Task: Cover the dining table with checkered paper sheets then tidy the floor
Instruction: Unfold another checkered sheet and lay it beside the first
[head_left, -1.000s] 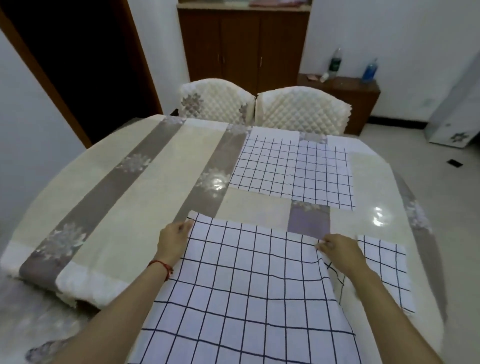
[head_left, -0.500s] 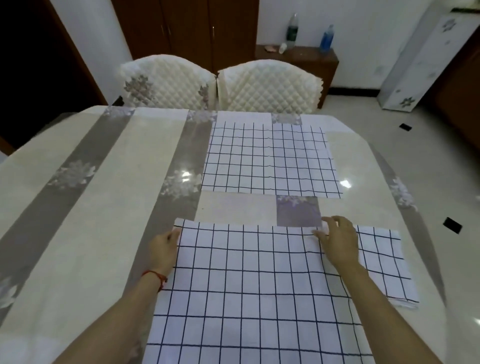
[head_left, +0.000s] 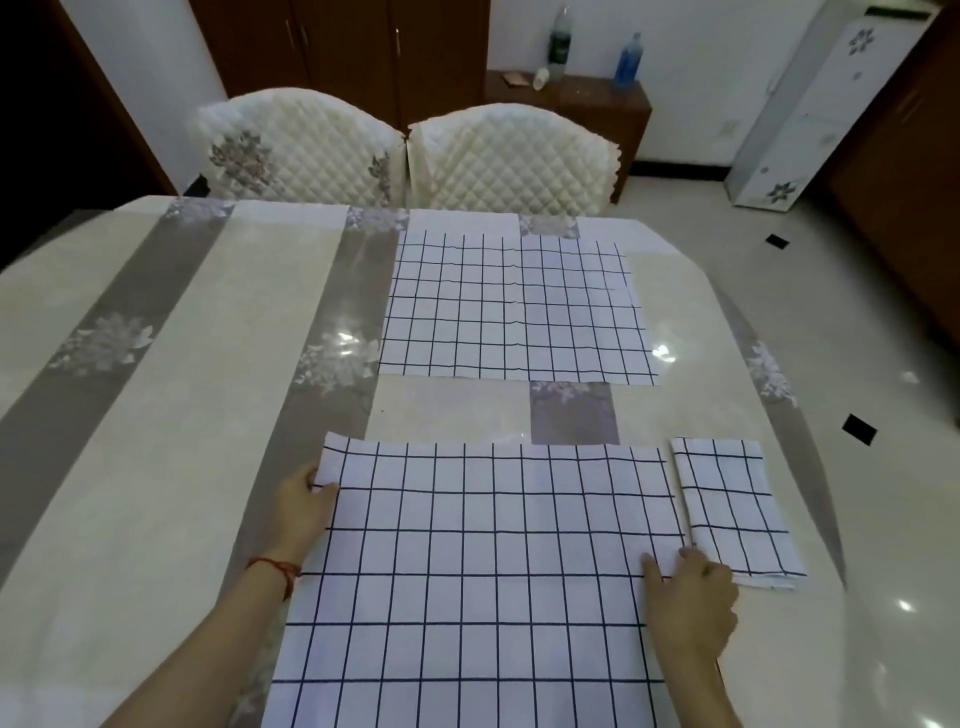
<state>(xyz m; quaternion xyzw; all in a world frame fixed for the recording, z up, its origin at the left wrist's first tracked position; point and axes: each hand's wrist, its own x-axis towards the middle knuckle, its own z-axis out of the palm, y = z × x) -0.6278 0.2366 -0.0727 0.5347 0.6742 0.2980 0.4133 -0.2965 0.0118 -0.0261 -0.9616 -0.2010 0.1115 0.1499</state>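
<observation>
A large white checkered paper sheet (head_left: 483, 561) lies flat on the near part of the dining table (head_left: 156, 415). My left hand (head_left: 304, 506) grips its far left edge, thumb on top. My right hand (head_left: 688, 603) rests on the sheet's right edge, fingers curled down onto the paper. A folded stack of checkered sheets (head_left: 732, 509) sits just right of it, near my right hand. Farther back, a spread checkered sheet (head_left: 511, 306) covers the table's far middle in front of the chairs.
Two quilted white chairs (head_left: 405, 150) stand at the table's far edge. A brown side cabinet (head_left: 582, 104) with two bottles is behind them. Tiled floor (head_left: 857, 364) with small dark squares lies to the right, with a white appliance (head_left: 826, 104) at the wall.
My right hand slid from the sheet's far right corner back along its right edge toward me. The sheet now lies flatter, and the folded stack is fully exposed. The camera tilted forward.
</observation>
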